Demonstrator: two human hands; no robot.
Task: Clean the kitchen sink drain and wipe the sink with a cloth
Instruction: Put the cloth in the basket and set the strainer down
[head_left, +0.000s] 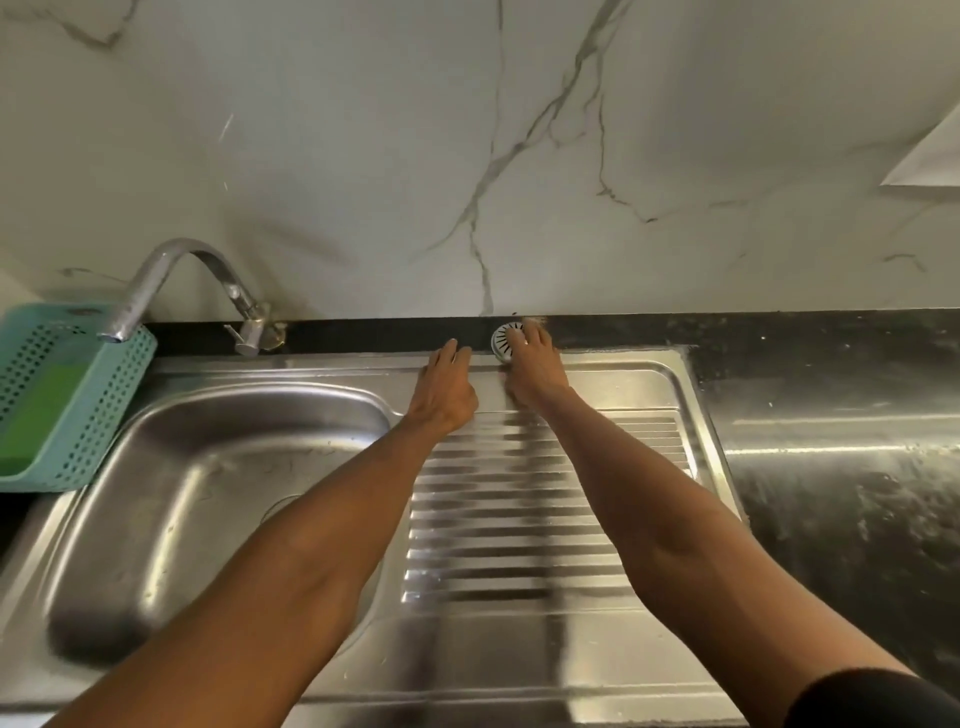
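We look down on a marble-patterned wall (363, 156) rising behind a dark countertop (831, 415), into which a stainless steel sink (218, 499) is set, its basin on the left and a ribbed drainboard (519, 519) on the right. A chrome tap (171, 275) curves out from the back ledge and ends over a teal perforated basket (67, 415) that stands at the basin's left edge, with something green inside it. A white sheet corner (930, 156) shows at the far right of the wall.

Both our bare arms reach forward across the drainboard to its back rim. Our left hand (444, 387) lies flat with straight fingers touching the steel rim, holding nothing. Just beside it, our right hand (532, 366) rests its fingers over a round white drain strainer (505, 340) with dark radial slots, which sits on the back ledge where steel meets the dark strip; the fingers curl onto its right side, though we cannot tell how firmly they grip. The two hands are close together but not touching.
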